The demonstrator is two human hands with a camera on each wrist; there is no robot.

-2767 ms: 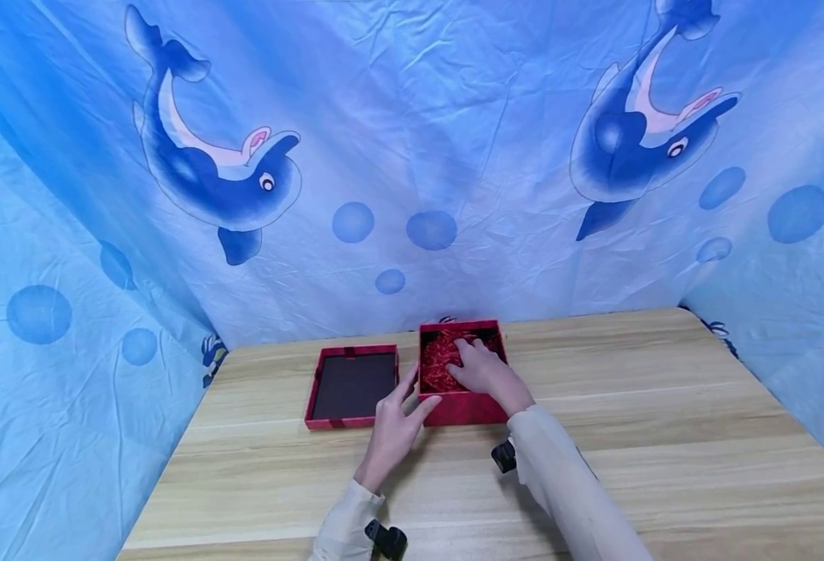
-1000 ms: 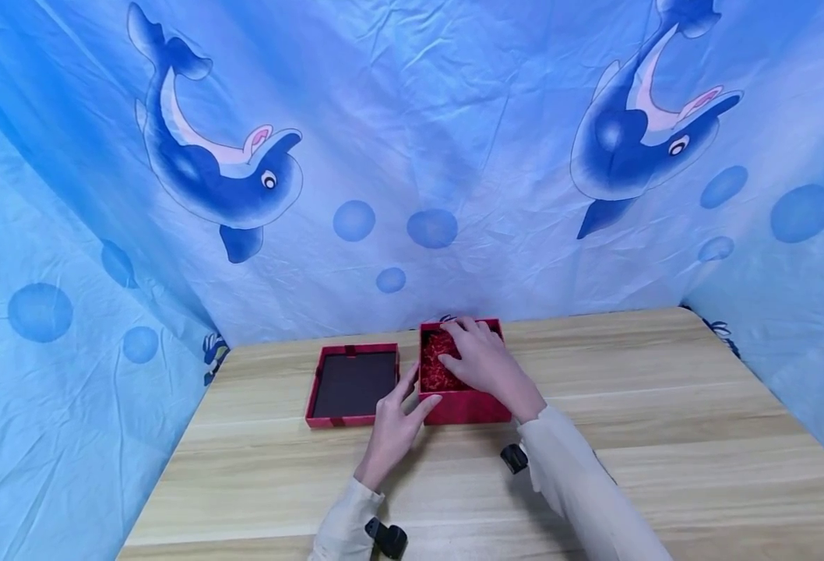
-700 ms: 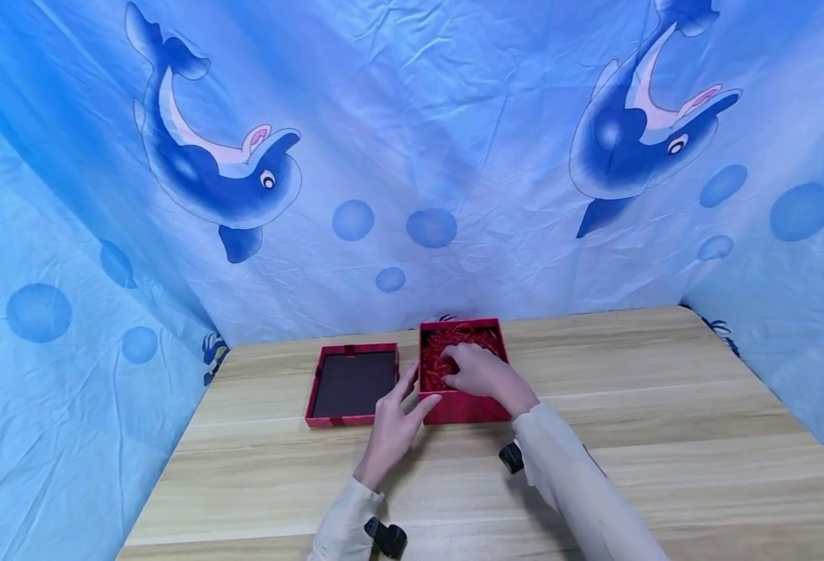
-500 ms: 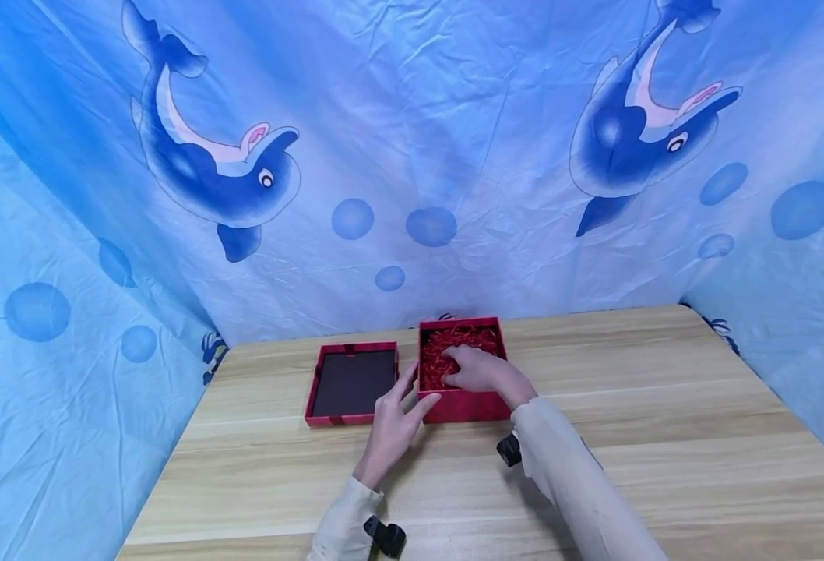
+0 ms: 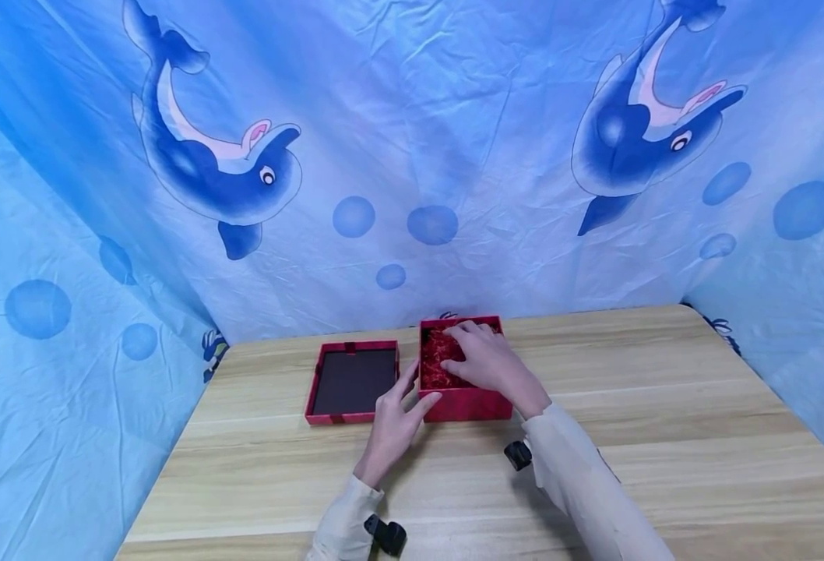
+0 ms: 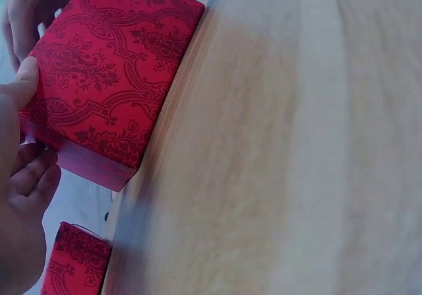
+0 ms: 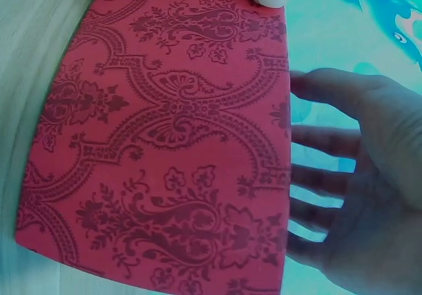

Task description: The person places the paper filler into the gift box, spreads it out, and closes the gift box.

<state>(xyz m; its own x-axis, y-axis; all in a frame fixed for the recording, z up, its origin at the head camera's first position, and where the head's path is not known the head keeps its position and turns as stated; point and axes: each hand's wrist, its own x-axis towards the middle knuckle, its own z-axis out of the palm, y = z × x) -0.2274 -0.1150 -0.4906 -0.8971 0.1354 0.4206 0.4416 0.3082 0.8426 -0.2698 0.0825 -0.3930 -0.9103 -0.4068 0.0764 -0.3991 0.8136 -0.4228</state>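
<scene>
A red patterned box stands uncovered, holding red shredded paper. My left hand grips its near left corner, thumb on the front wall and fingers along the left side. Above the paper, my right hand has its fingers spread toward the back of the box. The left wrist view shows the box between the thumb and curled fingers of my left hand. In the right wrist view, the box wall hides the fingertips of my right hand.
Left of the box, a shallow red lid with a dark inside lies upturned on the wooden table. A blue cloth printed with dolphins hangs behind the table and at both sides.
Compared with half a second ago, my right hand has shifted up and back over the shredded paper, its fingers more extended. My left hand stays at the corner.
</scene>
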